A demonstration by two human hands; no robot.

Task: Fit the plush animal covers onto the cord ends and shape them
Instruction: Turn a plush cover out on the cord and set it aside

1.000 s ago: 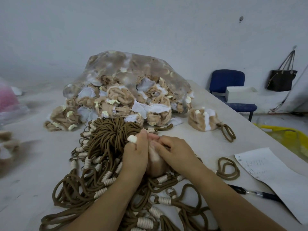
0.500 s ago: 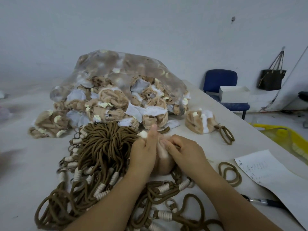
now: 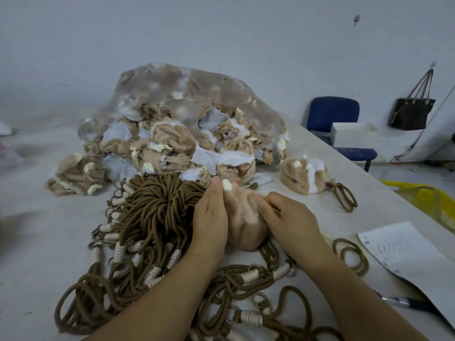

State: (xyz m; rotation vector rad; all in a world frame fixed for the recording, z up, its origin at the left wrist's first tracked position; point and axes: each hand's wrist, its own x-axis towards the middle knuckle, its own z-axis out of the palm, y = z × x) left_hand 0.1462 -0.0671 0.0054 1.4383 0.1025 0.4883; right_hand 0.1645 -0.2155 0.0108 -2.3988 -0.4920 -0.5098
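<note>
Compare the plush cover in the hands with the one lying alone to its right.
The held plush cover is gripped between the left hand and right hand; the lone plush cover lies untouched on the table. The held one shows mostly tan pile and one cream tip; the lone one shows white patches. A looped brown cord sticks out of the lone one; the held one's is hidden. Both are tan plush.

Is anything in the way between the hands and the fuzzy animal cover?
Nothing visible is. The left hand and the right hand both grip the plush cover directly, next to the brown cord bundle.
</note>
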